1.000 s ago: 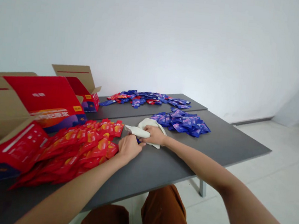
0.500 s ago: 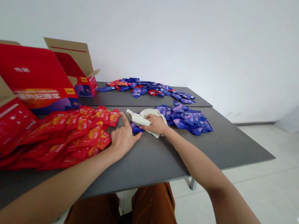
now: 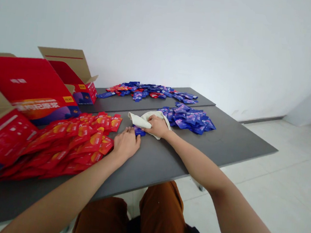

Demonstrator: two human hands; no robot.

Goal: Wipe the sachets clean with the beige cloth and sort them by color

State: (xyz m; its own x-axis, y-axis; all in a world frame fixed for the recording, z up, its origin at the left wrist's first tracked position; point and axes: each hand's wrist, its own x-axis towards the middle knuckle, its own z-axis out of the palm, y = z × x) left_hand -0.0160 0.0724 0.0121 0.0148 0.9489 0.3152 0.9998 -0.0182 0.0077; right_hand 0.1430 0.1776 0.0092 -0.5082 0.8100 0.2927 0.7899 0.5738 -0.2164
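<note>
A cream-white cloth (image 3: 141, 121), folded and bunched, is in my right hand (image 3: 157, 126), with the fingers closed around it just above the table. From under the cloth's left side pokes a small blue sachet (image 3: 139, 131). My left hand (image 3: 125, 143) rests on the table at that sachet's left end, fingers curled together and thumb tucked in against it; the fingertips are partly hidden. Close on its left spreads a large heap of red sachets (image 3: 86, 139) with orange prints. Beyond my right hand, to the right, lies a pile of blue sachets (image 3: 190, 119).
Two open red-and-blue cardboard boxes stand on the left, a near one (image 3: 31, 85) and a farther one (image 3: 87, 91). Along the back, mixed blue and red sachets (image 3: 149, 91) lie spread out near the wall. The dark grey table (image 3: 162, 161) ends just before my knees.
My left hand has drawn in its outstretched index finger and thumb and closed at the blue sachet. My right hand still grips the cloth in nearly the same place. The view has shifted slightly.
</note>
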